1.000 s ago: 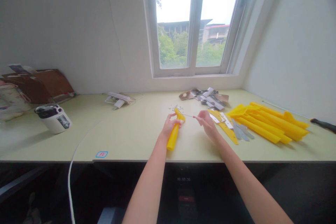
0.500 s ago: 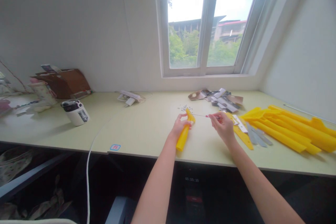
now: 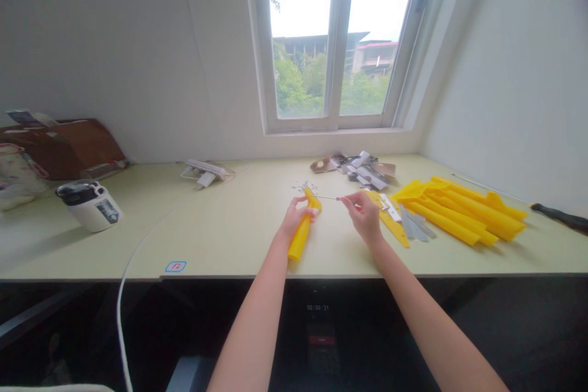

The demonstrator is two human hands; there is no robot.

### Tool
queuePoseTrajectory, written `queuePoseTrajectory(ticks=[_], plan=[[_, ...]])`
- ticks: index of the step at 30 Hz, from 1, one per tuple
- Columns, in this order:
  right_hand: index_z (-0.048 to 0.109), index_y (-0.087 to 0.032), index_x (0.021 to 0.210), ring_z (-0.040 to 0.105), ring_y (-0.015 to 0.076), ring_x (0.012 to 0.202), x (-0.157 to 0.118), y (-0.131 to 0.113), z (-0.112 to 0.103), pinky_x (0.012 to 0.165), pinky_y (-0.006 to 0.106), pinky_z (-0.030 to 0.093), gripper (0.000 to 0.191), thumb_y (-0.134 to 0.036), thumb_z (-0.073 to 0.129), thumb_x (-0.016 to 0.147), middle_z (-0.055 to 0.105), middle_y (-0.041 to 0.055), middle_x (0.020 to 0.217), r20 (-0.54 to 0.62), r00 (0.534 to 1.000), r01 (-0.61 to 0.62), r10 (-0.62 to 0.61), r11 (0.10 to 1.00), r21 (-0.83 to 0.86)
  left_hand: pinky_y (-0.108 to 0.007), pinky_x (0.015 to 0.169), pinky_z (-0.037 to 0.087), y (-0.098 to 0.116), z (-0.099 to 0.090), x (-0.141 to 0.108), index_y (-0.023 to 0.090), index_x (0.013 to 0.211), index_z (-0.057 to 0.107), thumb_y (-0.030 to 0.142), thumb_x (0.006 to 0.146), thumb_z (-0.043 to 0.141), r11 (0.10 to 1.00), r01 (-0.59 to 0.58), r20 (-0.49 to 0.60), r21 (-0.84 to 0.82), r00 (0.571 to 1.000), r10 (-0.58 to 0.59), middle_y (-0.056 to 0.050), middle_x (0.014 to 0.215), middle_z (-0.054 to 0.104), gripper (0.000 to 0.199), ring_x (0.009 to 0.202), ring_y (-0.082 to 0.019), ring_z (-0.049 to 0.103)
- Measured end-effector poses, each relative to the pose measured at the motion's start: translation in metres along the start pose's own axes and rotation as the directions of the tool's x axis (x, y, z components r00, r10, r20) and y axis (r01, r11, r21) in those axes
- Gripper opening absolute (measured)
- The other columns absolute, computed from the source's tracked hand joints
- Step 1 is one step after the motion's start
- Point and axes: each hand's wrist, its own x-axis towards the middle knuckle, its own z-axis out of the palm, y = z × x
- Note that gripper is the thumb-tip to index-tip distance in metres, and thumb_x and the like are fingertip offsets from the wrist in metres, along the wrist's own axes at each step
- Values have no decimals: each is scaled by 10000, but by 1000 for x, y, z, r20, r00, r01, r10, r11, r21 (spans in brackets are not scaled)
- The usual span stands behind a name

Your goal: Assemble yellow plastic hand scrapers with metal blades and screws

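Observation:
My left hand (image 3: 294, 218) is wrapped round a yellow plastic handle (image 3: 300, 239), holding it slanted over the table with its lower end toward me. My right hand (image 3: 362, 213) grips a screwdriver (image 3: 327, 198) by its reddish handle, mostly hidden by the fingers. The thin metal shaft points left and its tip meets the upper part of the yellow piece. Small screws (image 3: 311, 185) lie scattered just behind that piece. Right of my right hand are flat yellow parts (image 3: 389, 223) and grey blades (image 3: 413, 224).
Several yellow handles (image 3: 463, 211) are piled at the right, near a black-handled tool (image 3: 558, 218). Cardboard pieces (image 3: 367, 170) lie below the window. A white cup (image 3: 94, 208), a power strip (image 3: 207, 171) and a brown box (image 3: 87, 147) stand leftward.
The view has turned right, so things appear further left and the black-handled tool now shows. Both hands keep their holds, with the shaft still at the yellow piece.

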Motion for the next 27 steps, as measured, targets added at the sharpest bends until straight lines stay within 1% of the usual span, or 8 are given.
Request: queuePoseTrajectory(ticks=[3,7,9,12,15,23,25,27], plan=[[519,-178,738,519,134,590,0,0,1,512,243,430,254,-430,517,771,566,19,652,16,1000,5,-5,1000,-28,-227,529,375,1,0,0,193,975,403,98,555,613,1000,6,9,4,1000,-6,27,582,557,479,490,-98,518],[460,-190,825,510,132,613,-1,2,4,533,249,414,200,-388,433,824,551,14,711,105,992,71,-65,996,-51,-227,519,379,2,0,0,192,991,414,106,575,596,999,13,-12,41,1000,-12,21,605,565,463,475,-93,511],[445,-194,846,505,132,623,-1,3,5,561,257,418,182,-373,417,830,537,9,716,119,989,95,-88,994,-53,-225,518,381,2,-1,0,190,1002,416,99,574,588,999,19,-18,40,1000,-18,13,627,573,470,484,-94,518],[462,-194,817,523,137,667,-1,2,4,604,265,439,189,-382,444,814,544,15,726,78,994,74,-72,997,-28,-215,513,376,2,-1,1,187,1009,421,100,580,579,999,20,4,39,1000,-20,10,633,573,466,486,-90,518],[507,-184,778,538,142,684,-1,1,2,587,261,459,235,-419,501,776,562,27,726,20,1000,13,-13,1000,17,-208,503,368,2,-2,2,187,1020,431,113,588,584,998,23,16,63,1000,-24,17,620,560,465,481,-91,519],[548,-177,813,556,140,665,1,-2,3,515,233,448,262,-430,523,750,599,38,733,8,998,-57,56,994,88,-206,504,377,3,-1,1,189,1024,426,95,585,589,999,27,-1,46,1000,-27,16,655,568,477,472,-82,513],[555,-173,843,562,142,654,4,1,3,507,234,443,279,-433,491,766,614,44,742,-60,994,-84,89,992,90,-202,497,378,3,-4,2,190,1035,416,85,589,584,999,32,-26,-10,999,-32,16,677,570,487,468,-75,506],[578,-165,867,572,153,670,6,10,1,525,250,446,300,-428,468,774,629,61,766,-154,982,-108,113,993,37,-189,489,377,5,-8,4,192,1039,407,68,599,569,992,7,-82,-126,996,-18,9,702,572,485,485,-70,510]])
